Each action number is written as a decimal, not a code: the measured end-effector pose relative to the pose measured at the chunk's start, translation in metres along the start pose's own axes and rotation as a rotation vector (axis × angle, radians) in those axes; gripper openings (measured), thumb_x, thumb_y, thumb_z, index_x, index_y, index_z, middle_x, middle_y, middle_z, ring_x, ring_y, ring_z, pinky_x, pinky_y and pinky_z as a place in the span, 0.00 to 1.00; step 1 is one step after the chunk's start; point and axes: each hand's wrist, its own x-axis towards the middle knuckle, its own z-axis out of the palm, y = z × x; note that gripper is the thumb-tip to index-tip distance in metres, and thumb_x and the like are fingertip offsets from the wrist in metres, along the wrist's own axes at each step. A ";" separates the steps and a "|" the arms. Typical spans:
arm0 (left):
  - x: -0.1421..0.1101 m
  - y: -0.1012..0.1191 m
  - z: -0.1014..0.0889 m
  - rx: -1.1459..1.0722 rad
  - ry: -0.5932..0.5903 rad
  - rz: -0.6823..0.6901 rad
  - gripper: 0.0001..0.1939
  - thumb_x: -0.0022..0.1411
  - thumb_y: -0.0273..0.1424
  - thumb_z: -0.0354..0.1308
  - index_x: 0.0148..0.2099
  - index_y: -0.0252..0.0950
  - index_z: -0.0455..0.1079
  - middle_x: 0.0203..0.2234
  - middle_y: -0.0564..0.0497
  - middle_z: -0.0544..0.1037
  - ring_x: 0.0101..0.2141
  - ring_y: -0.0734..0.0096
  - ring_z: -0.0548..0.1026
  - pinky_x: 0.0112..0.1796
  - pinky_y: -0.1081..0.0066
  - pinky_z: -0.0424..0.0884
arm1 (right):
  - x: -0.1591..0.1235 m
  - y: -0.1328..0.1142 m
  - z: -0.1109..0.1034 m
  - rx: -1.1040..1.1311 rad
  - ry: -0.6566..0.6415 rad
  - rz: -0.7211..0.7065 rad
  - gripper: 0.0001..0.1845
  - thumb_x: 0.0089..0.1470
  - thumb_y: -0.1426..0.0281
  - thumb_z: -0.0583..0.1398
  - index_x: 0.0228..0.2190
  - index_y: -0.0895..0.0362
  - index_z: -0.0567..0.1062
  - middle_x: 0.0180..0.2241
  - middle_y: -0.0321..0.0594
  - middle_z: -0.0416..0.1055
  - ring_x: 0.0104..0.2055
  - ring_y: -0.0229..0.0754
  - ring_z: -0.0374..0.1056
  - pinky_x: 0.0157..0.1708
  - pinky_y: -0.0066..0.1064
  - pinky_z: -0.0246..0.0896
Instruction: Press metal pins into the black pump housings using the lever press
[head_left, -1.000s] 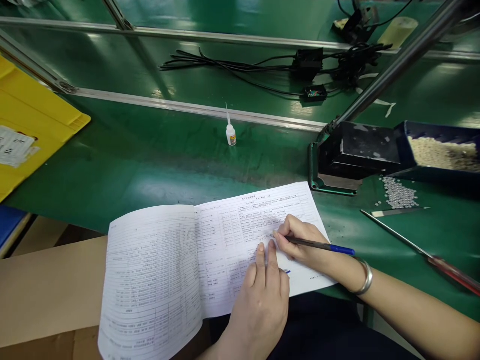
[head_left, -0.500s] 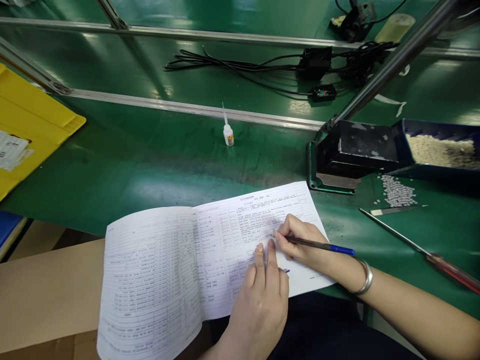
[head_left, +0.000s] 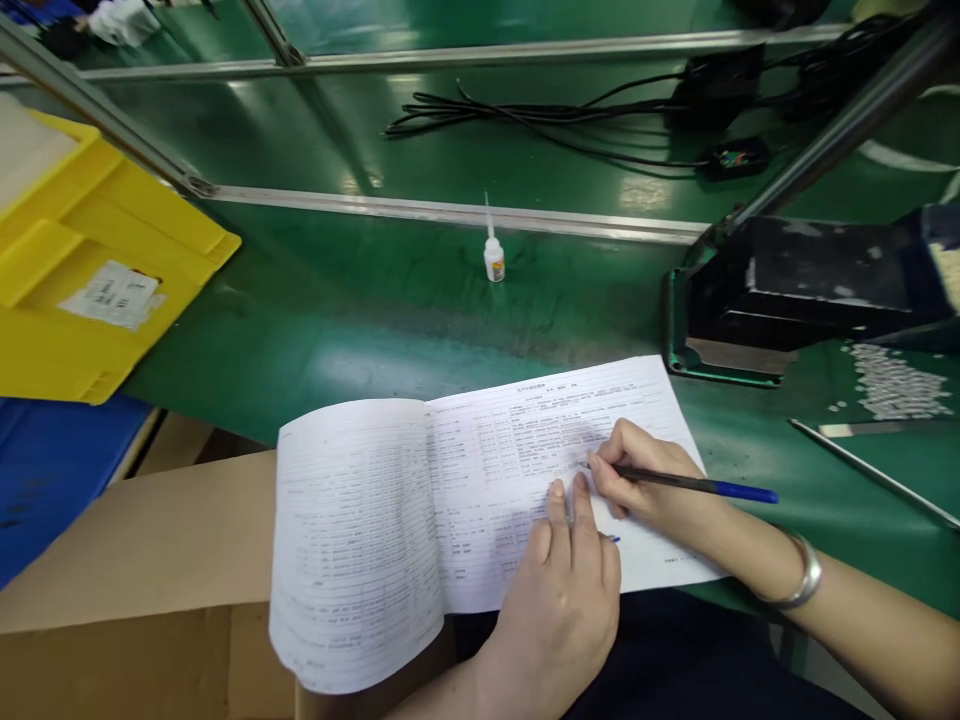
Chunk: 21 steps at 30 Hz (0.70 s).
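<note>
An open booklet point(head_left: 480, 570) of printed pages lies at the bench's front edge, its left page curving down past the edge. My right hand point(head_left: 649, 470) grips a dark pen with a blue end point(head_left: 697, 482), the tip on the right page among the printed lines. Beside the pen tip, my left hand point(head_left: 566, 590) rests flat on the same page, two fingers stretched forward and the others bent. A small blue bit point(head_left: 614, 539) shows at the edge of this hand; what it is I cannot make out.
A white dropper bottle point(head_left: 494, 260) stands beyond the booklet. Yellow bin point(head_left: 172, 270) at left, cardboard point(head_left: 172, 540) below. At right are a black stand base point(head_left: 817, 265), small clear pieces point(head_left: 892, 382) and a metal rod point(head_left: 870, 470). Black cables point(head_left: 525, 115) lie at the back.
The view has swung left, so everything sits further right and more of the yellow bin shows. Both hands stay on the page, with the pen in my right hand.
</note>
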 end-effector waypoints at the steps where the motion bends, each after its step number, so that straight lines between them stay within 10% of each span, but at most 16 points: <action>1: 0.000 0.000 -0.001 0.000 -0.003 0.005 0.14 0.70 0.31 0.53 0.50 0.25 0.70 0.60 0.26 0.68 0.60 0.39 0.68 0.47 0.59 0.70 | 0.000 0.002 0.001 -0.008 0.005 -0.001 0.11 0.62 0.65 0.57 0.28 0.52 0.61 0.16 0.27 0.68 0.17 0.34 0.65 0.20 0.25 0.58; 21: 0.000 -0.002 0.001 0.005 -0.007 0.012 0.12 0.69 0.30 0.53 0.49 0.26 0.70 0.61 0.28 0.68 0.60 0.39 0.69 0.44 0.61 0.72 | -0.007 0.001 -0.004 -0.072 0.116 -0.014 0.12 0.61 0.64 0.57 0.27 0.52 0.62 0.18 0.30 0.71 0.19 0.36 0.67 0.22 0.27 0.59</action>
